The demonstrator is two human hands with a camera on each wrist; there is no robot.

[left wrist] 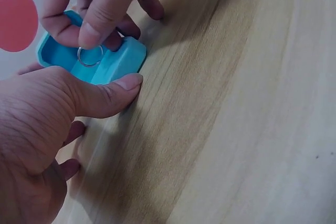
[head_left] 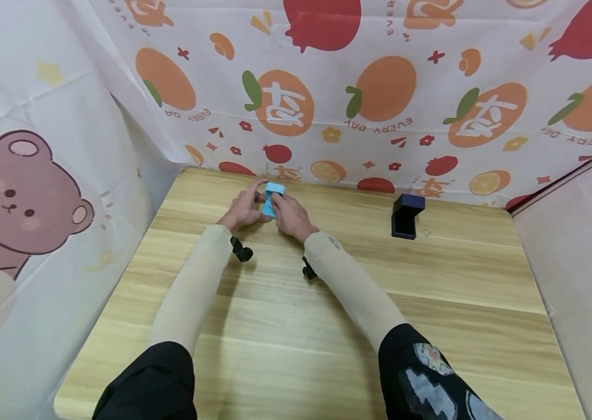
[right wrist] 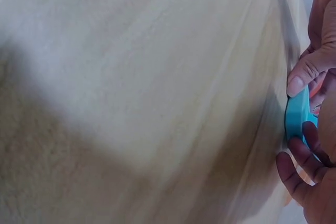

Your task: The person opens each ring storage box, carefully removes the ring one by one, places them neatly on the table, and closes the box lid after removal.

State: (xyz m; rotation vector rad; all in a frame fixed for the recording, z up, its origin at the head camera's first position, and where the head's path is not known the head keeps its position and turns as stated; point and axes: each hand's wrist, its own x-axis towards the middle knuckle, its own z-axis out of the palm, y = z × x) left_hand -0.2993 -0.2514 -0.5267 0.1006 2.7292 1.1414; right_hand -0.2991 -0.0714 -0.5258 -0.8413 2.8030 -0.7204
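Note:
A light blue ring box (head_left: 275,188) stands open near the back of the table, between the two hands. My left hand (head_left: 246,209) steadies it from the left; in the left wrist view the thumb (left wrist: 118,90) lies along the box's near side. Thumb and finger of my right hand (head_left: 291,216) pinch a thin silver ring (left wrist: 90,65) by its top. The ring's lower part overlaps the box's interior in that view. In the right wrist view, only the blue side of the box (right wrist: 297,114) shows among the fingers.
To the right, a dark navy box (head_left: 406,219) stands with its lid up. A small thin ring (head_left: 426,233) lies on the table beside it. Behind the wooden table (head_left: 296,326) hangs a fruit-printed cloth (head_left: 338,87), close to the blue box.

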